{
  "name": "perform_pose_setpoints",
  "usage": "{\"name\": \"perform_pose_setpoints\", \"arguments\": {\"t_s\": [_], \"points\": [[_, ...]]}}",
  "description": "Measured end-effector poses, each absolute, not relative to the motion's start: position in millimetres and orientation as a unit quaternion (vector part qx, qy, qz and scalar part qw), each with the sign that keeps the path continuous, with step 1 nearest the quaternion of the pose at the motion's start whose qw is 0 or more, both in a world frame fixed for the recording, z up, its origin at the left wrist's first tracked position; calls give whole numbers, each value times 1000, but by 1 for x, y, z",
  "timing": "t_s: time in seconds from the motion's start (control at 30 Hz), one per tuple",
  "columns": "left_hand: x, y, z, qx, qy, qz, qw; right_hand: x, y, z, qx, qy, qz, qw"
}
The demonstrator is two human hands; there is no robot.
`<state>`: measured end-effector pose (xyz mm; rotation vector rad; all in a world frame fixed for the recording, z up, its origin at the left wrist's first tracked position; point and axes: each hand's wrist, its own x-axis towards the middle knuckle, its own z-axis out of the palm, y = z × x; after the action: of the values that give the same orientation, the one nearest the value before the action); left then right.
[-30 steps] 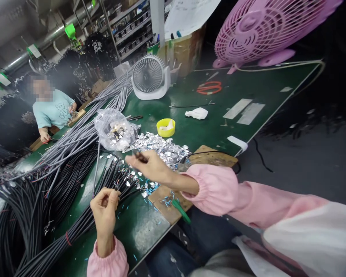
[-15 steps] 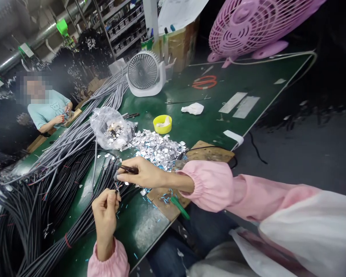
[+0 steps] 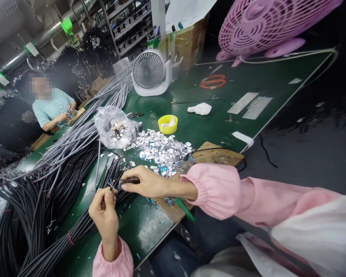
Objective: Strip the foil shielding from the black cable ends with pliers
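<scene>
My left hand (image 3: 105,211) is closed, thumb against fingers, on the end of a black cable. Thin coloured wires (image 3: 112,183), red and blue among them, fan out above its fingertips. Just to the right, my right hand (image 3: 150,182) grips a slim dark hand tool (image 3: 132,179); its exact kind is hard to make out. The tool's tip sits close to the bared wires, and I cannot tell whether it touches them. Under and behind both hands runs a bundle of black cables (image 3: 83,227) tied with a red band.
Foil scraps (image 3: 161,150) lie heaped beyond my right hand, beside a clear plastic bag (image 3: 115,129) and a yellow dish (image 3: 167,125). Grey cables (image 3: 75,130) stretch along the green table (image 3: 196,127). A white fan (image 3: 151,73) stands behind; a co-worker (image 3: 53,109) sits far left.
My right hand has come down beside my left fingertips with the dark tool. My left hand still holds the cable end, its wires now showing more clearly. The view has shifted slightly.
</scene>
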<state>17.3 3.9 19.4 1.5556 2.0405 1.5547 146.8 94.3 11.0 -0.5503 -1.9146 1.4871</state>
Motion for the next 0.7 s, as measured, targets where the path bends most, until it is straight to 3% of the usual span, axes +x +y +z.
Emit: {"name": "perform_pose_setpoints", "arguments": {"t_s": [0.2,0.7], "points": [[17,1,16,501,676,538,51,150,95,19,-205,-755,505,363],[18,-1,15,516,674,527,39,152,93,17,-163,-736,536,381]]}}
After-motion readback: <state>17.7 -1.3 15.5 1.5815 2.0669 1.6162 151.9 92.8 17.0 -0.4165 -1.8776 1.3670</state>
